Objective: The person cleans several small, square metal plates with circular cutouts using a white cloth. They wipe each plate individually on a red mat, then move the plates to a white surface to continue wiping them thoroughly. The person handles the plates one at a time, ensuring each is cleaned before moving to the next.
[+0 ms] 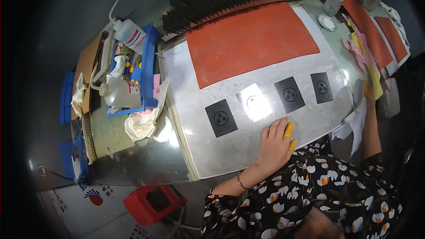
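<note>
Four dark rectangular plates, each with a round mark of several dots, lie in a row on the grey sheet (190,106): the leftmost plate (228,126), a second plate (261,108) bright with glare, a third plate (295,99) and the rightmost plate (326,97). My left hand (274,144), with yellow finger covers, rests on the sheet just below the second and third plates, fingers stretched out and holding nothing. At the right table edge, my right hand (368,92) is beside a hanging white cloth (356,121); its fingers are mostly hidden.
A large red-brown mat (252,42) lies behind the plates, before a rack of thin dark upright pieces (230,6). At left, a blue tray (152,44) holds squeeze bottles (124,94). Gloves (361,53) and a small jar (333,2) sit at right. A red stool (141,206) stands below.
</note>
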Demonstrator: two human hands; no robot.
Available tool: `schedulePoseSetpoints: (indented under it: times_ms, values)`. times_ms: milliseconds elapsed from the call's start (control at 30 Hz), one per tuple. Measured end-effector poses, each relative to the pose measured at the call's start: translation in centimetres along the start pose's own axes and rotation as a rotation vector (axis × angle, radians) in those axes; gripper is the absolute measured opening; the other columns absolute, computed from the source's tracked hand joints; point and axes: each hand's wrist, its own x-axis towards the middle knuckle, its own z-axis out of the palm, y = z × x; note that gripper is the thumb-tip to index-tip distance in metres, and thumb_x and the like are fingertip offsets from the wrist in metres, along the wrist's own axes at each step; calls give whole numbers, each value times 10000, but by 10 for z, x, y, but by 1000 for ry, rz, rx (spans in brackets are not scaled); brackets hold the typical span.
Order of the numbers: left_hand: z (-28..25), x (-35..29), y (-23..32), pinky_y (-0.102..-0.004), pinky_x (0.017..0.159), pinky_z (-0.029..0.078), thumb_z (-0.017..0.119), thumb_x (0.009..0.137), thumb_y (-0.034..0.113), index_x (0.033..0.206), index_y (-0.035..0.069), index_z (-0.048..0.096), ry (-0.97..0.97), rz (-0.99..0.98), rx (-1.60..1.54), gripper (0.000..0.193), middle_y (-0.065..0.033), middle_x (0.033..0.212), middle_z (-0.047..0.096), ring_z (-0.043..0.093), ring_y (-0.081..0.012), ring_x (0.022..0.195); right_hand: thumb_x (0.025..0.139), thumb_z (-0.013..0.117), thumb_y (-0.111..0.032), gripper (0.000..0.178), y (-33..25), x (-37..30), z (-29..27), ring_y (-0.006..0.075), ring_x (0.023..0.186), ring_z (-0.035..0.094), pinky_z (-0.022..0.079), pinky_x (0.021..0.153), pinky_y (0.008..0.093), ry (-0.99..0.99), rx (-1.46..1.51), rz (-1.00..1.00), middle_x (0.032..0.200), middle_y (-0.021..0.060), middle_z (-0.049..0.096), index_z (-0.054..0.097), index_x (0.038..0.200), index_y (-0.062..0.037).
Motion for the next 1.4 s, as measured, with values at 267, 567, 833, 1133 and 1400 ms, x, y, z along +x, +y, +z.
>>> schedulePoseSetpoints:
  times_ms: [267,567,833,1133,1400]
  values:
    - [-11,-22,-6,-463,1056,245,764,543,173,987,-91,571,-201,23,-99,552,-208,1362,351,294,-335,1296,897,536,-190,156,11,10,-3,27,711,450,356,645,171,121,-15,-2,796,-62,528,591,888,-44]
    - [-2,-30,-14,-478,1067,229,698,612,136,947,-83,588,-122,144,-103,415,-215,1364,356,297,-334,1298,896,538,-187,154,5,21,-10,26,708,446,354,640,173,180,-32,-14,792,-64,525,590,885,-42]
    - [-33,-63,-36,-448,1056,275,567,712,87,916,-34,591,-184,155,-189,238,-166,1320,434,371,-305,1255,895,539,-184,153,10,11,-12,25,705,441,352,636,174,210,-43,1,789,-66,521,590,882,-41]
    - [-139,-49,-95,-486,1009,254,842,529,337,1365,-3,249,10,-269,252,1080,-213,1365,308,335,-372,1233,893,541,-181,151,20,7,-16,24,701,437,349,631,175,241,-33,-9,785,-68,517,590,879,-39]
    - [-141,-31,-77,-438,1000,254,850,536,332,1354,-12,270,-216,-418,293,1060,-204,1210,358,351,-361,1132,871,562,-151,147,-12,-7,29,34,659,398,326,599,197,-25,-113,-45,718,-72,473,558,781,-35]
